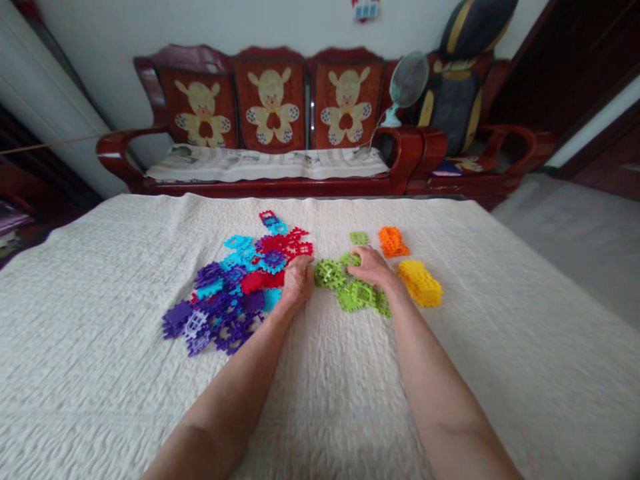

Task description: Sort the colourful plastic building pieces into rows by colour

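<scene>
My left hand [299, 280] rests at the right edge of a mixed pile, beside red pieces [280, 247]; its fingers are curled and what they hold, if anything, is hidden. Purple pieces [220, 307] and light blue pieces [240, 252] make up the rest of that pile. My right hand [369, 265] is closed at the edge of a green piece [350, 259], over the upper right of the green pile [355, 293]. One separate green square [359, 238] lies just beyond it. Right of my right hand are stacked orange pieces [393, 241] and a yellow stack [420, 283].
A cream quilted cloth [125, 280] covers the table. Behind it stand a red wooden bench [270, 189] with bear cushions, a pale green fan [409, 80] and a chair [453, 110] with a black and yellow massage cushion.
</scene>
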Demonstrator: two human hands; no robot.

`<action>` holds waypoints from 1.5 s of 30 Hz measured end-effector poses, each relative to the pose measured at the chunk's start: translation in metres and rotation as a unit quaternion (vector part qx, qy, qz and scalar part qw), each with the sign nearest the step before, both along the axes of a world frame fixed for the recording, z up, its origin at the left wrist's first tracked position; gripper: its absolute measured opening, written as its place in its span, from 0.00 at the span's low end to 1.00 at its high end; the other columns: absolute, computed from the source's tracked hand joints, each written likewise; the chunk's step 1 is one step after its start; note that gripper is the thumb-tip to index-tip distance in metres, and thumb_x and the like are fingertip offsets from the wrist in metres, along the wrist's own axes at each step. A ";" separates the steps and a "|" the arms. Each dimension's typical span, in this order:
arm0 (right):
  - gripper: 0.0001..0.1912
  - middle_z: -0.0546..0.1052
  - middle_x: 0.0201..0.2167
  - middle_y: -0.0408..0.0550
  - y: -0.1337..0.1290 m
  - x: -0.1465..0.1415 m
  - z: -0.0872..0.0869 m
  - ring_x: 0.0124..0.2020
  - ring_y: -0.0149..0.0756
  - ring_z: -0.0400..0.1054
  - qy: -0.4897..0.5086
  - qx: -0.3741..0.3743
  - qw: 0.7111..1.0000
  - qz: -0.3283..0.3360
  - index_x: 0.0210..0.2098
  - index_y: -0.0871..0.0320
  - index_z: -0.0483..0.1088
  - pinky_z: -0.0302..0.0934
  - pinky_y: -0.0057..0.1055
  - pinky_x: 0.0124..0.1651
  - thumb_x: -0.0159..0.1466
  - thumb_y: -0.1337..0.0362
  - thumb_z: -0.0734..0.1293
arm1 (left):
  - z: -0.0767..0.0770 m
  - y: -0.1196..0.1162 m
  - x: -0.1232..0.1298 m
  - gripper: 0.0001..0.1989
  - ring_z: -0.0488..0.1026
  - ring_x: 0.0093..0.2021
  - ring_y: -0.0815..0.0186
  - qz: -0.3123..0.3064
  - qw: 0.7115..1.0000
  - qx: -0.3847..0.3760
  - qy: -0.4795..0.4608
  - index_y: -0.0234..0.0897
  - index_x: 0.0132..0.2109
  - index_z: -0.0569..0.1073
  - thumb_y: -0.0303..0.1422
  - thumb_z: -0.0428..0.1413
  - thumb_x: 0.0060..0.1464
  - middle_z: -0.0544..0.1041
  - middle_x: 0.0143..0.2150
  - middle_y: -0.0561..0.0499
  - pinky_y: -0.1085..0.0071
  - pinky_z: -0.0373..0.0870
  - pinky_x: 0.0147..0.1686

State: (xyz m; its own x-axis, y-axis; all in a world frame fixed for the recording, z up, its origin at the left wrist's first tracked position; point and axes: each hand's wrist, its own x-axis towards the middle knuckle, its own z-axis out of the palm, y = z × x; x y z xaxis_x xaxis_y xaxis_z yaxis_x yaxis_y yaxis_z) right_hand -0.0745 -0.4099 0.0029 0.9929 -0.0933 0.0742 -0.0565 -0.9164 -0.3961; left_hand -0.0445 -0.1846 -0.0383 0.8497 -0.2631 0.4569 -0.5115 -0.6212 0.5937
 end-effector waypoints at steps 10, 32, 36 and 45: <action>0.26 0.72 0.52 0.56 0.003 -0.002 0.002 0.53 0.46 0.67 0.005 -0.009 1.000 -0.019 0.52 0.59 0.72 0.60 0.32 0.54 0.54 0.59 0.70 | -0.003 -0.002 0.000 0.15 0.76 0.47 0.62 0.003 1.000 0.004 -0.028 0.35 0.42 0.77 0.21 0.48 0.53 0.80 0.44 0.44 0.63 0.72 0.53; 0.20 0.75 0.45 0.55 -0.017 0.050 -0.011 0.51 0.44 0.67 -0.165 0.035 0.977 -0.134 0.48 0.60 0.72 0.60 0.38 0.56 0.55 0.66 0.66 | -0.018 -0.004 0.003 0.15 0.76 0.44 0.62 0.004 0.996 -0.027 -0.083 0.36 0.42 0.77 0.22 0.47 0.54 0.80 0.42 0.45 0.64 0.73 0.49; 0.19 0.75 0.44 0.58 -0.017 0.057 -0.012 0.49 0.46 0.67 -0.135 0.014 0.976 -0.168 0.47 0.62 0.72 0.60 0.37 0.54 0.56 0.62 0.66 | -0.021 -0.005 0.003 0.16 0.75 0.45 0.61 0.006 0.996 -0.031 -0.086 0.37 0.42 0.77 0.21 0.47 0.54 0.80 0.42 0.46 0.64 0.72 0.50; 0.18 0.73 0.44 0.59 -0.012 0.035 -0.015 0.50 0.47 0.65 -0.207 0.025 0.967 -0.145 0.44 0.62 0.71 0.58 0.40 0.56 0.59 0.56 0.65 | -0.024 -0.002 0.007 0.16 0.76 0.45 0.61 -0.008 0.997 -0.010 -0.079 0.36 0.43 0.77 0.22 0.48 0.54 0.80 0.42 0.45 0.63 0.73 0.50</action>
State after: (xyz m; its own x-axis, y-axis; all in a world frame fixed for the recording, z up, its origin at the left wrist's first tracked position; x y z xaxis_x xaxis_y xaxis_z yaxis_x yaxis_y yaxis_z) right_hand -0.0398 -0.4220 -0.0117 0.8114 -0.3761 0.4473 -0.1351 -0.8654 -0.4825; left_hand -0.0372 -0.1867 -0.0619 0.7620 -0.2660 0.5904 -0.6099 -0.6011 0.5164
